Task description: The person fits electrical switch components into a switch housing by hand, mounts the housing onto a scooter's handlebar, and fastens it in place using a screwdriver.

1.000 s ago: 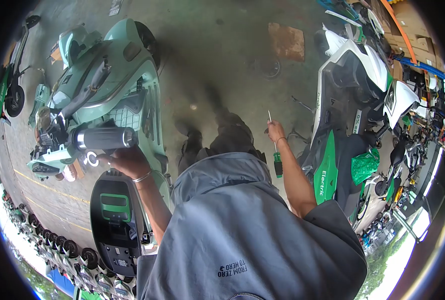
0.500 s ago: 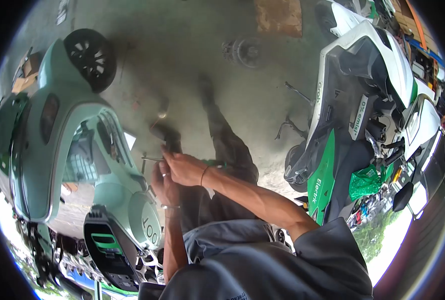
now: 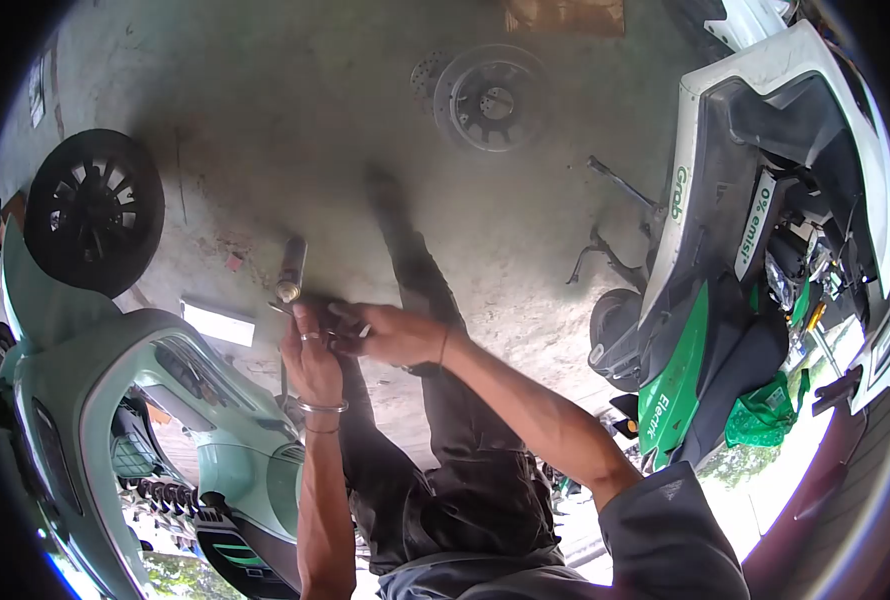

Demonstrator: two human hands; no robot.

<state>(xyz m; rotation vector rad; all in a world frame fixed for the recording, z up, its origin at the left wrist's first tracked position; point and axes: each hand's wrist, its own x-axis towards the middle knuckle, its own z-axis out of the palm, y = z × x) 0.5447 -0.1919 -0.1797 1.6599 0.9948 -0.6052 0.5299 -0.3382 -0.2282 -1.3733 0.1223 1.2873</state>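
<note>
My left hand [image 3: 312,365], with a ring and a metal bangle, is closed with its fingers pinched up. A thin metal rod [image 3: 280,308] pokes out at its fingertips; the rest of it is hidden. Close beside it, my right hand [image 3: 395,333] is closed, fingers curled toward the left hand. Something small and dark lies between the two hands, too covered to name. Just beyond the left fingertips stands a dark cylinder [image 3: 292,265] with a brass-coloured end.
A pale green scooter [image 3: 165,350] with a black front wheel [image 3: 95,212] is on the left. To the right is a white, green and black scooter [image 3: 685,250] with a green bag [image 3: 762,415]. On the floor lie a wheel hub [image 3: 495,100], cardboard [image 3: 565,15] and a white sheet [image 3: 219,323].
The view has shifted, and the floor parts and dark cylinder show more clearly. The long metal tool that stuck out leftward from my hands now shows only as a short rod. My right hand sits further right.
</note>
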